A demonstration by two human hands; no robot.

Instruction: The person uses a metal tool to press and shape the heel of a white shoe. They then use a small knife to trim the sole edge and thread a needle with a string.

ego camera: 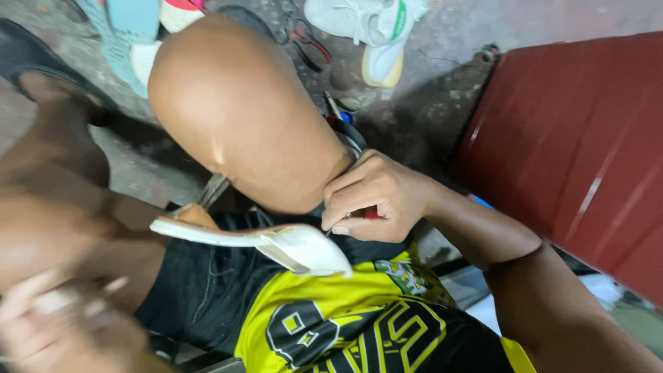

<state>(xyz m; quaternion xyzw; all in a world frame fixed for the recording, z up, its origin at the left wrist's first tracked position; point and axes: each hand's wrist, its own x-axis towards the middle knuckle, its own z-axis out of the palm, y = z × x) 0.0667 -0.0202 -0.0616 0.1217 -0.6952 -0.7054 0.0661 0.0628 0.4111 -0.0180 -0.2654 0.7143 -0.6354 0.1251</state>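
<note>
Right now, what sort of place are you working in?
Probably a small shoe repair spot: a white shoe sole lies on the lap, a white sneaker and scissors sit on the rough concrete floor.

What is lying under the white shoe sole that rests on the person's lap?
Under the white shoe sole are black shorts and the edge of a yellow-and-black shirt. Its far end is hidden behind the knee. The right hand touches the sole's near end.

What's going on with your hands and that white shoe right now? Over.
Right hand shut on a small red-handled tool. Left hand blurred, grip unclear. White shoe lying across lap. Knee crowding above it.
</note>
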